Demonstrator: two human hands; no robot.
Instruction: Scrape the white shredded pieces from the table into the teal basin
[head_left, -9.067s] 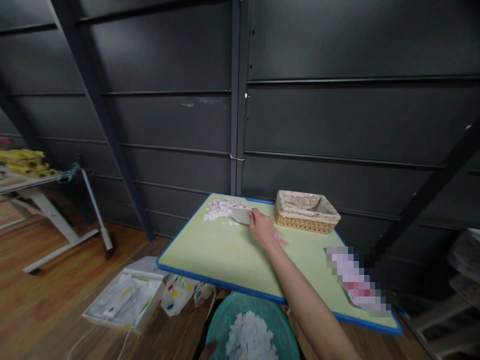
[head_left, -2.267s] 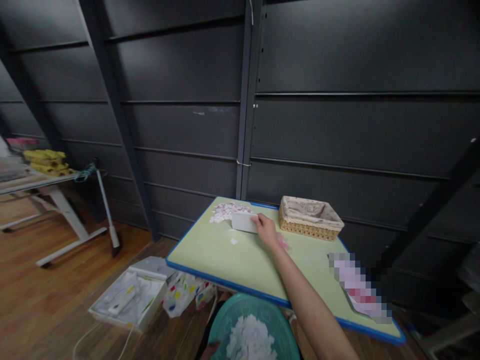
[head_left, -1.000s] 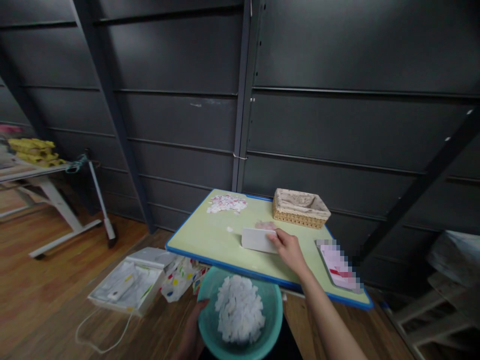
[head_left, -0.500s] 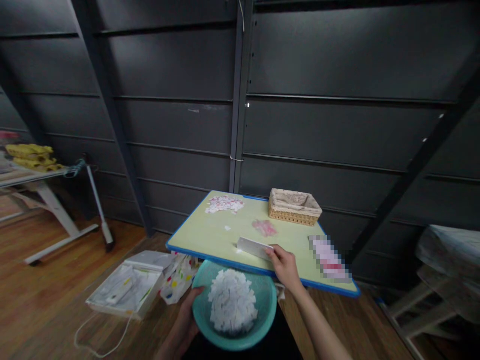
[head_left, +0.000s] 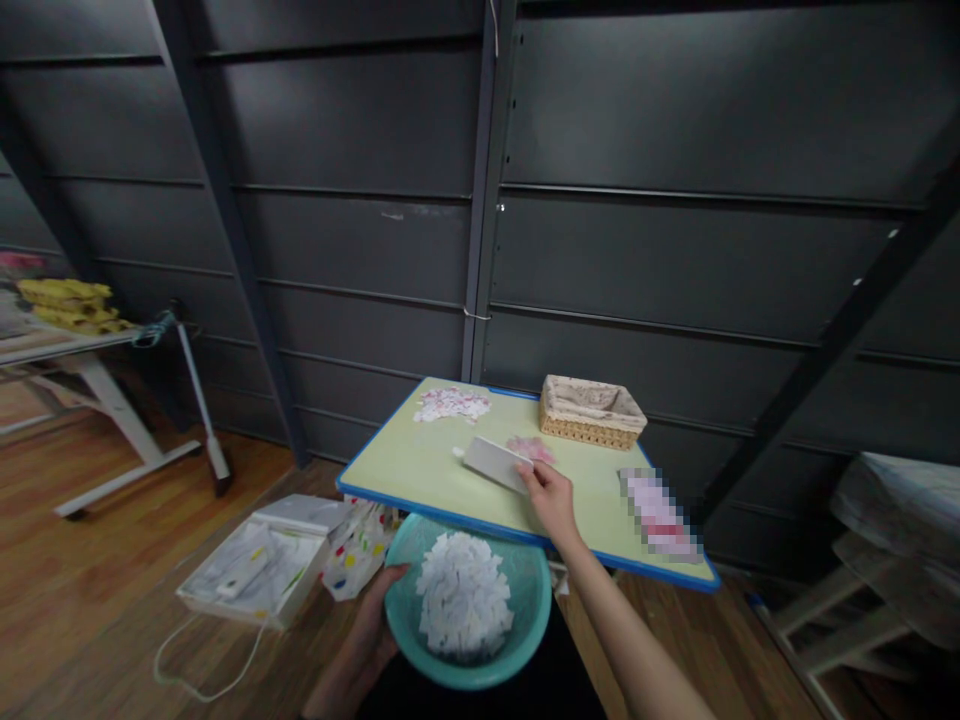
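Observation:
My left hand [head_left: 373,622] grips the left rim of a teal plastic basin [head_left: 529,630], thumb over the edge. A heap of small white paper-like pieces [head_left: 463,597] fills its middle. The basin sits under the near edge of a pale yellow tabletop [head_left: 420,470] with blue edging. Closed round the right end of a flat white rectangular scraper [head_left: 495,465], my right hand [head_left: 551,497] is over the tabletop. A small white bit [head_left: 457,453] lies by the scraper's left end. Just behind it is a pinkish pile [head_left: 532,449], partly covered.
At the back left of the tabletop lies a pile of white and pink pieces [head_left: 452,404]. A lined wicker basket [head_left: 592,425] stands at the back right. A blurred-out flat item [head_left: 661,515] lies on the right. An open white box [head_left: 247,580] is on the floor at left.
My right hand and the scraper have moved away from the near edge, toward the middle of the tabletop. The left hand still holds the basin in nearly the same place.

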